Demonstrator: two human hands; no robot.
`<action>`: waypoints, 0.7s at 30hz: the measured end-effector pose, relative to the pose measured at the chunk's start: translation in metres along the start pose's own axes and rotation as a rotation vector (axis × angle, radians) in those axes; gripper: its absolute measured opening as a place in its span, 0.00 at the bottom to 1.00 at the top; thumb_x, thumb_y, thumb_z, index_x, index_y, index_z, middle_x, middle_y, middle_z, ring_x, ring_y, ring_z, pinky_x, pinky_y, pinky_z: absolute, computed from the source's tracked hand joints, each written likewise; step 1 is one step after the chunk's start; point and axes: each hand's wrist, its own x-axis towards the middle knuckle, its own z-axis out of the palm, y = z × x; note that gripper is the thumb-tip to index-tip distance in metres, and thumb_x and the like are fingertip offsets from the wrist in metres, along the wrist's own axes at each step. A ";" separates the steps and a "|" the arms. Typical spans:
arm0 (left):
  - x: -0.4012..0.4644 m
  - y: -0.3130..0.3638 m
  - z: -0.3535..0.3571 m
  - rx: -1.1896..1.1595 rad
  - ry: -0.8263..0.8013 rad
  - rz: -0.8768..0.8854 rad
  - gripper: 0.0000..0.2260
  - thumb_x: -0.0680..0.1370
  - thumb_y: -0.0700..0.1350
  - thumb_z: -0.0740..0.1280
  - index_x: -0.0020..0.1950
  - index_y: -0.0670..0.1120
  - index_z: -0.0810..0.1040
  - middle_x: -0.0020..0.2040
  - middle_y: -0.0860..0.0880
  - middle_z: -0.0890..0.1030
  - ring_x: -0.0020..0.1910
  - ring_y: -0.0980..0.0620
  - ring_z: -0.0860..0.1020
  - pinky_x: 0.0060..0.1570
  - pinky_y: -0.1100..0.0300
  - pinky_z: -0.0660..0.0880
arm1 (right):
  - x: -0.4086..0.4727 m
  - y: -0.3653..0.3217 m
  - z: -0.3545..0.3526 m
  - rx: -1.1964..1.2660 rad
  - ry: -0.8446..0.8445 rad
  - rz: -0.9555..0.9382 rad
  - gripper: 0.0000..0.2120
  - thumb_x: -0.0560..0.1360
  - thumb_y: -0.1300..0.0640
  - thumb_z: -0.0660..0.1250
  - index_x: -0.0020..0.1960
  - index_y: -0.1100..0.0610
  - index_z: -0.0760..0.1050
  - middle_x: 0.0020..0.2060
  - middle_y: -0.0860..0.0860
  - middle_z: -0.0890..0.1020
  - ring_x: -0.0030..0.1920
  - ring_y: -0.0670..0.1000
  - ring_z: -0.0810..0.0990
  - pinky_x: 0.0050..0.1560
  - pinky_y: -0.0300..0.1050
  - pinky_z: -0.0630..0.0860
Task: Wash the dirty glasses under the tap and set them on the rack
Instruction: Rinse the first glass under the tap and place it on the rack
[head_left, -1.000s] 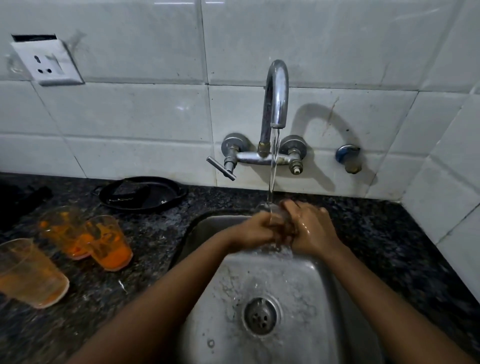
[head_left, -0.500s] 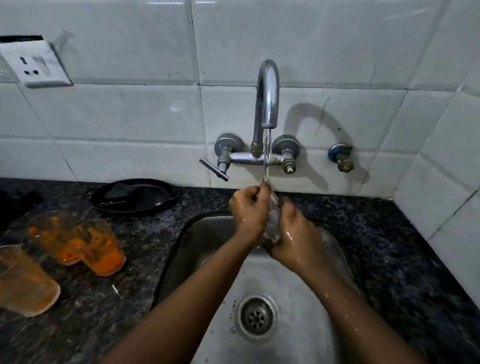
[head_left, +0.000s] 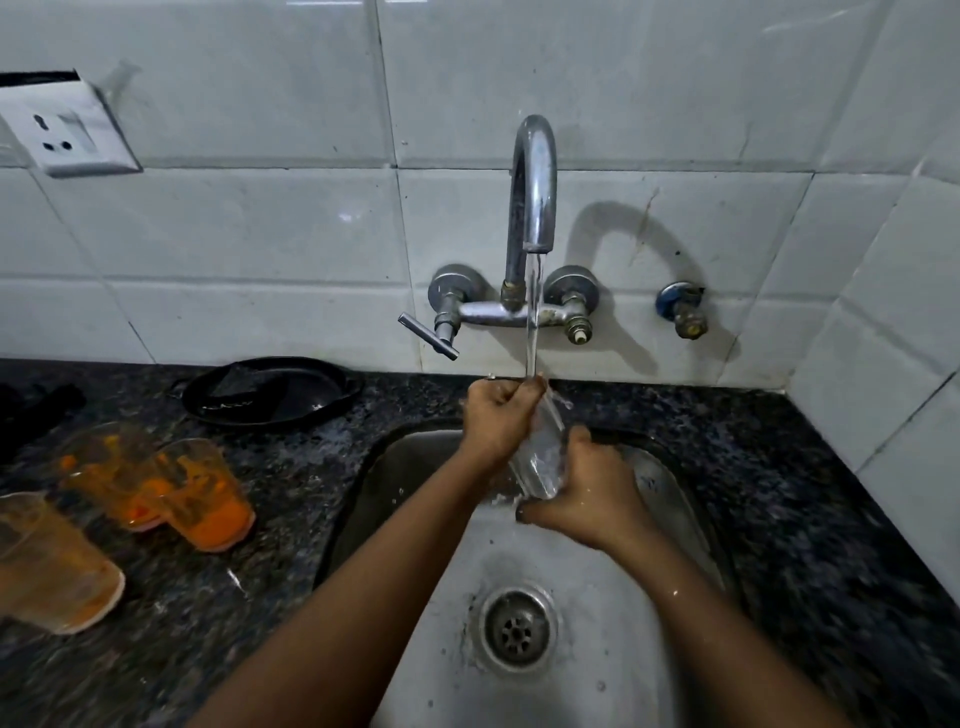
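1. The clear tumbler (head_left: 540, 457) under the tap is partly covered: the left hand (head_left: 496, 415) hides its rim, the right hand (head_left: 587, 499) its base.
2. The orange-stained plastic cup (head_left: 52, 566) at near left is cut by the left edge.
3. The white wall socket (head_left: 62, 130) runs off the left edge.
4. The dark object (head_left: 36, 410) at far left is too dim to identify.
5. The speckled black granite counter (head_left: 831, 519) blurs at near right.

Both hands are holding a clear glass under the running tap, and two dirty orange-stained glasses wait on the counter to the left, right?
Not two: the head view shows three orange-stained glasses on the counter. Otherwise right: left hand and right hand hold the clear glass under the running tap.
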 end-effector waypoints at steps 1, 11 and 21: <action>0.000 -0.004 -0.003 -0.104 -0.033 -0.023 0.19 0.75 0.45 0.68 0.24 0.46 0.69 0.20 0.52 0.70 0.20 0.55 0.68 0.27 0.61 0.68 | 0.002 0.003 -0.005 0.250 -0.127 0.035 0.27 0.61 0.56 0.77 0.55 0.58 0.69 0.47 0.55 0.82 0.43 0.56 0.82 0.44 0.50 0.80; 0.000 0.009 -0.005 0.434 -0.144 -0.113 0.14 0.73 0.51 0.69 0.30 0.47 0.74 0.28 0.48 0.76 0.28 0.52 0.74 0.31 0.60 0.73 | -0.003 -0.006 0.019 -0.338 0.087 -0.035 0.36 0.66 0.57 0.74 0.66 0.60 0.57 0.55 0.58 0.75 0.54 0.57 0.78 0.48 0.44 0.75; -0.004 -0.009 -0.024 -0.157 -0.113 -0.020 0.14 0.71 0.40 0.71 0.26 0.45 0.73 0.23 0.50 0.72 0.23 0.54 0.71 0.27 0.63 0.72 | 0.015 0.014 -0.008 0.744 -0.453 0.052 0.26 0.64 0.62 0.73 0.59 0.60 0.70 0.45 0.59 0.82 0.40 0.56 0.83 0.48 0.58 0.80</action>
